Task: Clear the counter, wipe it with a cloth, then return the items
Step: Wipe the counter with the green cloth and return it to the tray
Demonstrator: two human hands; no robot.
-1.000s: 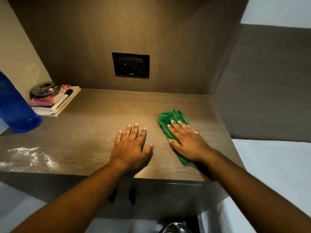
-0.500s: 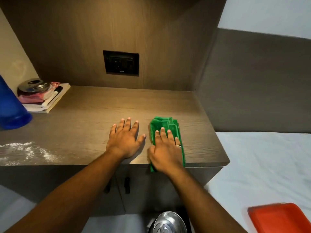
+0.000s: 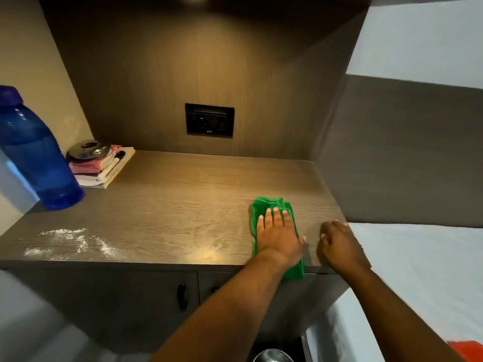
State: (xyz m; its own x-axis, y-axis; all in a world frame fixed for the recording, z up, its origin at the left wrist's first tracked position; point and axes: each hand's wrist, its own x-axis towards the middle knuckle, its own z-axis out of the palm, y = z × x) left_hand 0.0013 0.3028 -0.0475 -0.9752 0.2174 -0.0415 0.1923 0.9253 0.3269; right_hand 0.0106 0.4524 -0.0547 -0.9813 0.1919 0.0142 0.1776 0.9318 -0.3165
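A folded green cloth point(image 3: 269, 205) lies near the right front of the brown wooden counter point(image 3: 183, 205), its lower end hanging over the front edge. My left hand point(image 3: 277, 236) presses flat on the cloth, fingers pointing to the back wall. Just to its right, my right hand point(image 3: 339, 246) rests at the counter's right front corner with its fingers curled and nothing seen in them. White powder point(image 3: 73, 244) is scattered on the counter's left front.
A blue bottle point(image 3: 36, 158) stands at the far left, next to a stack of books with a metal lid point(image 3: 99, 165) on top. A black socket point(image 3: 209, 120) sits in the back panel. Below are cabinet doors point(image 3: 181, 296), a metal bowl point(image 3: 271, 356) and a red tray point(image 3: 467, 348).
The cloth has passed from under my right hand to under my left hand. My right hand has moved right to the counter's corner and curled. The view has shifted, showing more of the bottle.
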